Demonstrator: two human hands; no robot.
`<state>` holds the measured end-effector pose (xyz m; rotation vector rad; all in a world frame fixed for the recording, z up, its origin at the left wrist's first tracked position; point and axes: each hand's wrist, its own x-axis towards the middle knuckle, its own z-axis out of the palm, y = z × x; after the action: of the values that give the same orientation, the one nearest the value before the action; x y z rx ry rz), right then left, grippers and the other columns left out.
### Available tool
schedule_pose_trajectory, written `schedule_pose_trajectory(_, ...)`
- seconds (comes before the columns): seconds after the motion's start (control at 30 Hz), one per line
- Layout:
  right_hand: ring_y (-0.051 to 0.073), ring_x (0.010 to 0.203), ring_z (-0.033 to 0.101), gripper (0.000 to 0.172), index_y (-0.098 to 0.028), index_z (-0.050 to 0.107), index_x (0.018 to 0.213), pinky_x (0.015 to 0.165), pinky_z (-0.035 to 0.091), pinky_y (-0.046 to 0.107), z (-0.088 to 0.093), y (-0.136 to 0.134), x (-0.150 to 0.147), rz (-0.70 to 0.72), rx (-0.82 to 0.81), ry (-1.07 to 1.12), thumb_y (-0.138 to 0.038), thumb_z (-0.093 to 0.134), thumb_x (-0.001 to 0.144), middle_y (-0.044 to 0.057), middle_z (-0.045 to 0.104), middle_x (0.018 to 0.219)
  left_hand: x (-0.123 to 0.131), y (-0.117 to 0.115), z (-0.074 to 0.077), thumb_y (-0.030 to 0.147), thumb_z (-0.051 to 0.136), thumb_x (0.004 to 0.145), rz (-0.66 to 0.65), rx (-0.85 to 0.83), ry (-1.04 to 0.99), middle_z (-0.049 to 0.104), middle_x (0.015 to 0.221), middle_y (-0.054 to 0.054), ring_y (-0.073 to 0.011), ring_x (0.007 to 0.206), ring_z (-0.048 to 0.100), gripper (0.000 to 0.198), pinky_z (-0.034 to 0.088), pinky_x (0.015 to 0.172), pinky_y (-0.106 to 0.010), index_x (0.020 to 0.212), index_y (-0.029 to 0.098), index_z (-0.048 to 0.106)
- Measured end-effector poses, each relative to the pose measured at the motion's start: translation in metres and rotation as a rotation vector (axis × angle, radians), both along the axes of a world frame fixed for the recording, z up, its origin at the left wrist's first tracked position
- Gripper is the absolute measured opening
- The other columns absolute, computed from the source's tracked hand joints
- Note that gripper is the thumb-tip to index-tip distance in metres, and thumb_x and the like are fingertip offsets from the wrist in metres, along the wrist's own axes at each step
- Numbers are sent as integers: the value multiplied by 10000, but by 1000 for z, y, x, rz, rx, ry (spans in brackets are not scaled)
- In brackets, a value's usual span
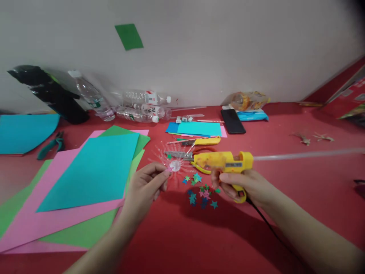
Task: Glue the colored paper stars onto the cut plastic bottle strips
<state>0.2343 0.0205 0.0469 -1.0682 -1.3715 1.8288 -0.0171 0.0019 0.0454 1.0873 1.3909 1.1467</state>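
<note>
Where the left side of the red tabletop point(285, 137) begins, a blue sheet point(25, 133) lies near teal-handled pliers point(51, 147), with a dark, long object point(54, 95) and a clear bottle point(94, 99) leaning against the wall behind. Next come overlapping pink, green and turquoise sheets point(97, 171), and more clear bottles point(137, 115) on their sides.

Beside the sheets, the left hand point(146, 182) pinches a small pink star point(170, 168) between the tips of thumb and index finger. The star sits right at those fingertips, over the left edge of the pale round centre of a fringed clear plastic piece point(175, 166); whether it touches that centre cannot be told. A green star point(169, 156) shows just above it.

Scissors point(181, 155) and a yellow cutter point(208, 141) lie behind, while loose coloured stars point(203, 193) are scattered to the right of the left hand.

Farther right, the right hand point(245, 184) has its fingers wrapped around the grip of a yellow glue gun point(213, 160), whose nozzle points left toward the fringe. A translucent stick point(302, 155) extends rightward from its back.
</note>
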Motion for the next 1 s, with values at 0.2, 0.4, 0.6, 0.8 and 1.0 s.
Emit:
schedule_pose_trajectory(0.2,159,651,584,360,-232,709,891,546,503,267,-2,-16,-12,-56,207,-188,-567,675,766,33,676,780,5,-4,3,288,652,786,-29,53,132,588,529,36,-45,391,394,136,277,383,-174,706,178,642)
schedule_pose_trajectory(0.4,175,688,599,388,-254,715,1067,602,530,288,-8,-20,-16,-2,251,-178,-553,614,841,29,663,797,8,-6,5,286,607,804,-50,114,238,613,560,21,-58,403,404,191,309,402,-198,646,184,643)
schedule_pose_trajectory(0.6,141,695,589,280,-240,712,1055,562,499,230,1,-23,-22,0,267,-146,-400,631,840,9,658,818,9,-8,7,271,601,782,-47,134,261,618,549,17,-61,393,401,193,303,395,-209,611,192,645)
schedule_pose_trajectory(0.8,166,797,641,318,-247,706,1111,710,555,267,-2,-23,-21,10,263,-149,-417,615,859,30,704,923,10,-9,8,262,591,790,-37,152,272,621,547,23,-59,386,408,187,301,386,-211,624,197,648)
schedule_pose_trajectory(1.0,210,925,669,386,-243,691,1158,852,559,339,-2,-22,-20,27,266,-173,-473,591,864,58,723,1051,10,-10,8,241,587,802,-50,176,295,620,556,23,-54,393,413,206,306,391,-209,608,193,636)
